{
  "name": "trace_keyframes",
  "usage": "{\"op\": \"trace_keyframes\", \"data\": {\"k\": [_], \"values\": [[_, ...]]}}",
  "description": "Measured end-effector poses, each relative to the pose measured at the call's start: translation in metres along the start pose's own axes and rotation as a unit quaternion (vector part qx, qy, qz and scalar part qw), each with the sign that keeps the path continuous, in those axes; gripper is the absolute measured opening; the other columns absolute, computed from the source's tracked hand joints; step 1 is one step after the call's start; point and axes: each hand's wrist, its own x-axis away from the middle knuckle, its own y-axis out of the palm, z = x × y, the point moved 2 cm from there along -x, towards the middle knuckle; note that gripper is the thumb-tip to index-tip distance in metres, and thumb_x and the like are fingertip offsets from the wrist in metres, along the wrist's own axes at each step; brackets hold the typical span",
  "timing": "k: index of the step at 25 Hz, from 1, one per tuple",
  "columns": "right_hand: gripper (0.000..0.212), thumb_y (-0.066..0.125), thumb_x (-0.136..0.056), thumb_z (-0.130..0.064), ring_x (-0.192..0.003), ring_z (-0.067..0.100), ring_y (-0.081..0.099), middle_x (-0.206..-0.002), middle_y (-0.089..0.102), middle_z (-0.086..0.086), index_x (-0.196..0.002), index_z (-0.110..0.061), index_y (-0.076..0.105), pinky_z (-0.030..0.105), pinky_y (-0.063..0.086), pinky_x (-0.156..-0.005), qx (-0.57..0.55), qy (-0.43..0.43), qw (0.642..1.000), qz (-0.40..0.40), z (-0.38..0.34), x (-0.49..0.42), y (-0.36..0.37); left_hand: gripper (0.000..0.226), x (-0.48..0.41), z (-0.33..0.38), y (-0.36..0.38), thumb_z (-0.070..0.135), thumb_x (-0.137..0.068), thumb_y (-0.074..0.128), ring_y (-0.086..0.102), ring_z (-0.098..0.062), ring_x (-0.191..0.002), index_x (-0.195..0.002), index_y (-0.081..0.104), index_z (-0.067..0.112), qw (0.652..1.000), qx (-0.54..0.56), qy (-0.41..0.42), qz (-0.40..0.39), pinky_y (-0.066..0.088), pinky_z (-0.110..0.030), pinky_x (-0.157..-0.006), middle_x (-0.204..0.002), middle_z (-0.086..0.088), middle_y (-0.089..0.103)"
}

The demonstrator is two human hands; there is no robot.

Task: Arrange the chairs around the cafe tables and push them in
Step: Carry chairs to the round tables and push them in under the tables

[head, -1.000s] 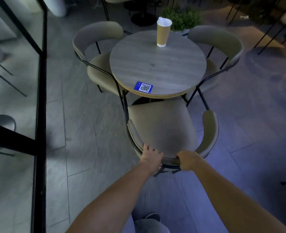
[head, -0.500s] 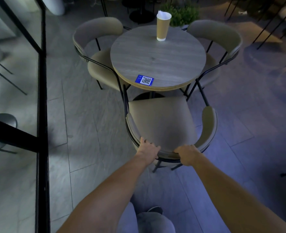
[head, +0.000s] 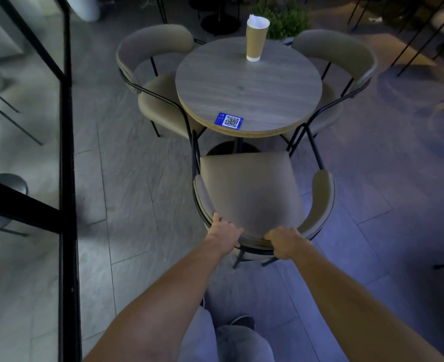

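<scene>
A beige cushioned chair [head: 252, 194] with a curved backrest and black metal legs stands just in front of me, its seat front close to the round wooden table [head: 249, 87]. My left hand [head: 225, 232] grips the backrest's top edge left of centre. My right hand [head: 285, 242] grips the same edge right of centre. Two matching chairs, the left chair [head: 158, 74] and the right chair [head: 341, 61], are tucked in at the table's far sides.
A tall paper cup [head: 256, 39] stands at the table's far edge and a blue QR card [head: 228, 121] lies near its front edge. A black-framed glass wall [head: 65, 163] runs along the left. A potted plant [head: 285, 20] sits behind the table. Tiled floor surrounds everything.
The chair has slid forward toward the table, its seat front now nearer the tabletop edge. Both hands keep their hold on the backrest and I have stepped along with it.
</scene>
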Motion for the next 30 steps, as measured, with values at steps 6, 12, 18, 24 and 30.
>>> {"op": "trace_keyframes", "data": {"k": [6,12,18,24,30], "values": [[0.044,0.053,-0.092,-0.010,-0.122,0.029,0.055,-0.131,0.059,0.009,-0.134,-0.018,0.057,0.047,0.042,-0.103,-0.016,-0.001,1.000,-0.011,-0.017,0.001,0.006,0.029,0.012,-0.005,0.009,0.037,-0.099,0.053,0.057,-0.036,-0.114,-0.121,0.059,0.019,1.000,-0.001,0.000,0.002,0.027,-0.055,-0.108,-0.118,-0.012,0.067],[0.040,0.055,-0.092,-0.010,-0.118,0.030,0.058,-0.126,0.061,0.010,-0.131,-0.017,0.059,0.047,0.041,-0.102,-0.020,0.007,1.000,-0.004,-0.028,0.003,0.012,0.030,0.020,-0.010,0.015,0.037,-0.099,0.053,0.056,-0.036,-0.116,-0.122,0.057,0.019,1.000,0.002,0.009,0.002,0.027,-0.055,-0.109,-0.120,-0.013,0.066],[0.039,0.054,-0.093,-0.008,-0.117,0.031,0.058,-0.125,0.061,0.010,-0.131,-0.015,0.059,0.049,0.040,-0.102,-0.025,0.010,1.000,-0.009,-0.035,0.006,0.013,0.032,0.023,-0.012,0.021,0.039,-0.099,0.053,0.054,-0.036,-0.117,-0.124,0.057,0.020,1.000,0.009,0.006,-0.010,0.026,-0.054,-0.110,-0.119,-0.013,0.065],[0.042,0.054,-0.092,-0.006,-0.117,0.031,0.058,-0.127,0.061,0.011,-0.134,-0.014,0.059,0.048,0.042,-0.100,-0.034,0.011,0.999,-0.018,-0.042,0.008,0.018,0.033,0.029,-0.012,0.027,0.038,-0.099,0.053,0.054,-0.037,-0.117,-0.126,0.056,0.019,1.000,0.005,0.011,-0.016,0.026,-0.055,-0.110,-0.120,-0.014,0.064],[0.039,0.056,-0.092,-0.005,-0.114,0.032,0.060,-0.124,0.062,0.014,-0.131,-0.010,0.061,0.045,0.045,-0.097,-0.044,0.009,0.999,-0.019,-0.048,0.008,0.020,0.034,0.031,-0.013,0.033,0.039,-0.097,0.056,0.054,-0.036,-0.118,-0.125,0.059,0.020,1.000,0.016,0.007,-0.014,0.025,-0.056,-0.110,-0.121,-0.013,0.065]]}}
